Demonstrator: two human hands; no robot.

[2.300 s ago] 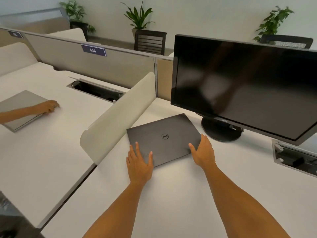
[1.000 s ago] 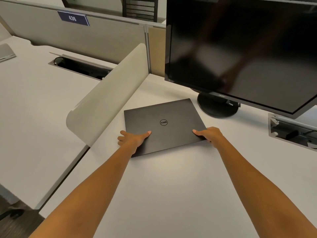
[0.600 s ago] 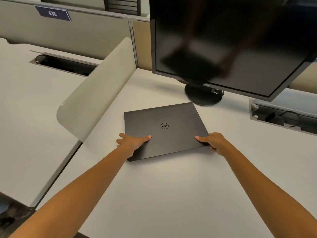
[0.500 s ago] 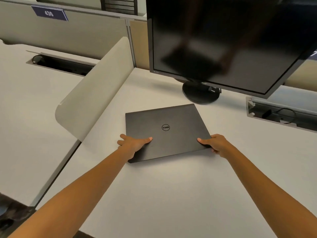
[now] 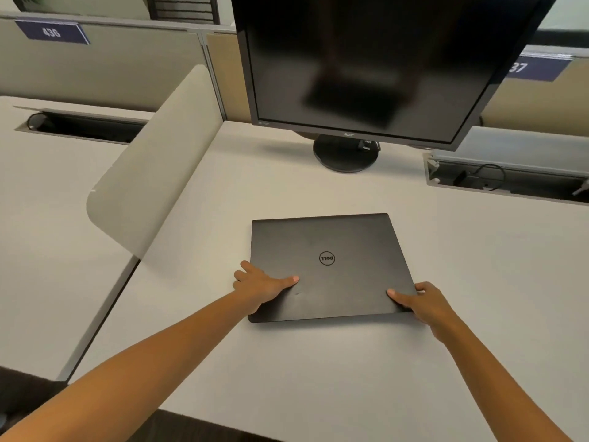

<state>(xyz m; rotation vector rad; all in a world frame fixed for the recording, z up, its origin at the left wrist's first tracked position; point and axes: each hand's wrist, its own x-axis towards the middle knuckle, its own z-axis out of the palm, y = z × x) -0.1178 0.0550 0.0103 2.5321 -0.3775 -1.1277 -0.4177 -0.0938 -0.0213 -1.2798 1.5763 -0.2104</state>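
Note:
A closed black laptop (image 5: 328, 250) with a round logo on its lid lies flat on the white desk (image 5: 318, 362), squared to me. My left hand (image 5: 259, 287) grips its near left corner, thumb on the lid and fingers curled down the left side. My right hand (image 5: 420, 301) grips the near right corner the same way, thumb on top and fingers round the edge.
A dark monitor (image 5: 382, 59) on a round black foot (image 5: 345, 153) stands behind the laptop. A curved beige divider (image 5: 153, 173) runs along the left. Open cable trays sit at the right (image 5: 510, 180) and on the neighbouring desk (image 5: 79, 126). Partition panels close the back.
Both hands went from lying flat on the lid to gripping its near corners. The laptop slid towards me and turned square, away from the divider and monitor foot.

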